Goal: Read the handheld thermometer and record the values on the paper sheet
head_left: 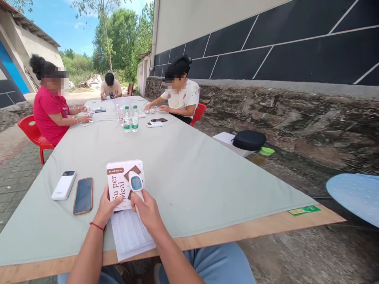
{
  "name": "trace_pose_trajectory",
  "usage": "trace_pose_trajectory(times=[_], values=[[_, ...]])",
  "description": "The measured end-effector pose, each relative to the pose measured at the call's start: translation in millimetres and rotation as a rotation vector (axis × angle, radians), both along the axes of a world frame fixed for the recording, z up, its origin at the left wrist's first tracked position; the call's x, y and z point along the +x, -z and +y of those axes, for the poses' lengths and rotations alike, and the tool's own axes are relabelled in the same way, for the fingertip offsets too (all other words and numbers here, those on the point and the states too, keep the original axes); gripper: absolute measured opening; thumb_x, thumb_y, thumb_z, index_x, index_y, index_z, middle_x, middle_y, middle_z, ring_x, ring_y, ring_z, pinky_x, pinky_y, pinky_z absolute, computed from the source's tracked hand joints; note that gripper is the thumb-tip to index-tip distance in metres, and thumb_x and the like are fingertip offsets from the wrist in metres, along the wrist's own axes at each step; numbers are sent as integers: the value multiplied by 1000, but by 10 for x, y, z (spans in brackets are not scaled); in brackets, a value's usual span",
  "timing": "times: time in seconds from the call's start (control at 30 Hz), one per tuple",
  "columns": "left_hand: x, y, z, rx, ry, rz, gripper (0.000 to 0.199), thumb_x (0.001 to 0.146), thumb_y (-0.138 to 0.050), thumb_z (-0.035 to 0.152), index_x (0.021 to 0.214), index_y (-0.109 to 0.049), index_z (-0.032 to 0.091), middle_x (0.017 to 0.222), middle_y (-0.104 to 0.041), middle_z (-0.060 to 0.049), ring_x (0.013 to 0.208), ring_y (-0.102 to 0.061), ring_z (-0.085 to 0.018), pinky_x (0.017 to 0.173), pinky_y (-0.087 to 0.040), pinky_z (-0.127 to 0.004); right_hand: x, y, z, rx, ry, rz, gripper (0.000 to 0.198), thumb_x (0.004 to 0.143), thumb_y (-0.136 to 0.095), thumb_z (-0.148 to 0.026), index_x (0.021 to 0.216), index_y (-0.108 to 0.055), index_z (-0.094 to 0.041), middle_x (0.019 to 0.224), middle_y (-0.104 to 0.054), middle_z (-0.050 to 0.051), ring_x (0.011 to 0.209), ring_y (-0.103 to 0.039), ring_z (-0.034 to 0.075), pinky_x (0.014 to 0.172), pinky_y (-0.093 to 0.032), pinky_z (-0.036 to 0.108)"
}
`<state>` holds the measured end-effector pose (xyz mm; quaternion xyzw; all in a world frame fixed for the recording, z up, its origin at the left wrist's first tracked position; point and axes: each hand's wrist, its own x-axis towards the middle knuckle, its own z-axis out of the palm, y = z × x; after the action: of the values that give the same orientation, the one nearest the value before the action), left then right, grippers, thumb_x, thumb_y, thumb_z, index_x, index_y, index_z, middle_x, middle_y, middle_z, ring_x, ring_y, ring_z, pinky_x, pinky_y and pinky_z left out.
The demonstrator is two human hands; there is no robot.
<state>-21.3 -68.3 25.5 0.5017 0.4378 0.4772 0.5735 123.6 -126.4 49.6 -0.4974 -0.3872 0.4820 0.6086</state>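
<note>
My left hand [107, 206] grips the lower left side of a white and brown cardboard box [120, 173] marked "Su-per Meal". A white infrared thermometer [136, 177] with a small blue-edged screen is in my right hand [147, 208], its head in front of the box's right part. My right fingers wrap its handle, with the thumb on the near side. Below the box lies a printed sheet of paper [130, 232], partly covered by my right hand. Left of my left hand are a dark-screened phone [83, 196] and a white power bank [64, 185].
Two green-labelled water bottles [130, 120] stand farther up the cloth-covered table [189, 169]. People sit on both sides and at the far end. A black case [248, 140] rests on a white box at the right, and a light blue stool [355, 197] stands nearer.
</note>
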Motion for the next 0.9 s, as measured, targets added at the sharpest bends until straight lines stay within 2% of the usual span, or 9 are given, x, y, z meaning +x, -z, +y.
trace_pose_trajectory(times=[0.27,0.6,0.9], values=[[0,10,0,-2,2,21,79,56,-86,37,124,-53,17,110,-69,-12,104,-64,-30,89,-51,-39,15,21,-9,-13,0,-56,34,78,-56,-54,73,-54,-21,53,-51,-5,50,-46,13,51,-39,26],[-20,54,15,26,34,63,77,60,-84,41,124,-50,16,119,-65,-14,112,-60,-32,92,-50,-42,17,-56,-36,-51,-8,-38,35,76,-56,-54,68,-49,-22,51,-46,-6,50,-41,12,52,-35,25],[-31,81,32,41,46,48,80,59,-84,41,127,-49,17,122,-65,-13,111,-61,-31,90,-51,-39,9,3,-18,-34,-3,-8,36,77,-58,-55,68,-50,-21,51,-47,-5,50,-43,12,52,-37,26]])
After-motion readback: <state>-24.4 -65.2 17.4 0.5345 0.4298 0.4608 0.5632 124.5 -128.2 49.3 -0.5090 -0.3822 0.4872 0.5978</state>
